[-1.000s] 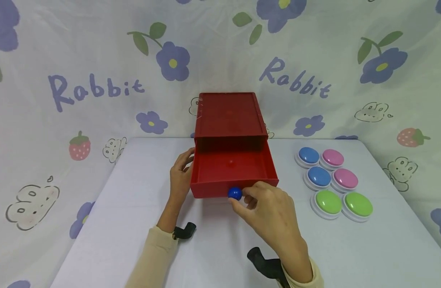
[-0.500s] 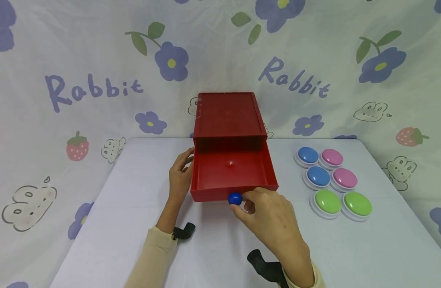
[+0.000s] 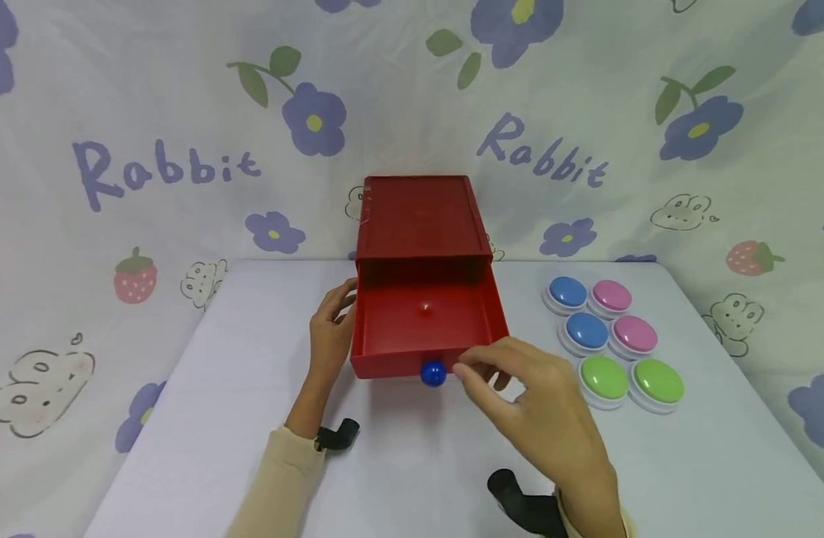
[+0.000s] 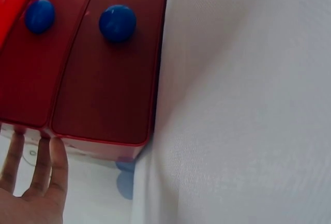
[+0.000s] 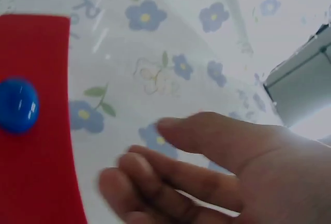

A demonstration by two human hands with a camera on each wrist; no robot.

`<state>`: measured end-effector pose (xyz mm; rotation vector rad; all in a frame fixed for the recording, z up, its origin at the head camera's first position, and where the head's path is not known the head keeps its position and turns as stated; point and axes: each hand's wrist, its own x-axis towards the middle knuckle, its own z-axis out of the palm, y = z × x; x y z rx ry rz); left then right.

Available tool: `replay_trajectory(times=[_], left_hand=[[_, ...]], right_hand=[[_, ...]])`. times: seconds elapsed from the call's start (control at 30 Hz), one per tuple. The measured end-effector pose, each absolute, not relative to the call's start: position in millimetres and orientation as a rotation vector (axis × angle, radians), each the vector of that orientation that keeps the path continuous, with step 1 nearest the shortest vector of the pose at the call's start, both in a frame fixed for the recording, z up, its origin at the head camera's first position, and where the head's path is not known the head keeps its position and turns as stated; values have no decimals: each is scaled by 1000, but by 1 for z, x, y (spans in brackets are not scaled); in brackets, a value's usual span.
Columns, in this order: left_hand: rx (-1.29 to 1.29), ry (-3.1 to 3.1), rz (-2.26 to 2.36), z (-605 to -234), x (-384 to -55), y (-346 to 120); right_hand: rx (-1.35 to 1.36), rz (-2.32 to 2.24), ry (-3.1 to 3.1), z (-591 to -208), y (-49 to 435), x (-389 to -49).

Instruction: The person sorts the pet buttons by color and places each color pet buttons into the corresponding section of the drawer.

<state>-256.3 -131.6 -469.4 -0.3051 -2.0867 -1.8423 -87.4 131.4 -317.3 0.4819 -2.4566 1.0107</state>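
A red drawer cabinet (image 3: 421, 217) stands at the back of the table, its top drawer (image 3: 398, 329) pulled out toward me. On that drawer's front sits a round blue knob (image 3: 433, 373). My right hand (image 3: 549, 407) is just right of the knob, apart from it, fingers loosely bent around nothing. In the right wrist view a gap separates the fingers from the drawer front (image 5: 36, 182). My left hand (image 3: 331, 332) rests against the cabinet's left side; its fingers look fairly straight in the left wrist view. Two more drawer fronts (image 4: 103, 89) with blue knobs (image 4: 118, 23) show there, closed.
To the right on the white table (image 3: 412, 463) stand paired round push buttons: blue (image 3: 586, 330), pink (image 3: 635, 334) and green (image 3: 658, 380). A patterned curtain (image 3: 385, 112) hangs close behind the cabinet.
The drawer has come slightly farther toward me. My right hand has let go of the blue knob and moved right. The left hand keeps its place on the cabinet's side.
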Motion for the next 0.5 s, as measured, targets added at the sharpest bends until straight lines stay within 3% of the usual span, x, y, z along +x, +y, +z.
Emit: replay_trajectory(times=[0.23, 0.5], left_hand=[[-308, -2096, -1891, -462, -254, -125], [-298, -2132, -1849, -429, -231, -126]], right_hand=[[426, 935, -2255, -340, 186, -106], [170, 772, -2541, -393, 261, -125]])
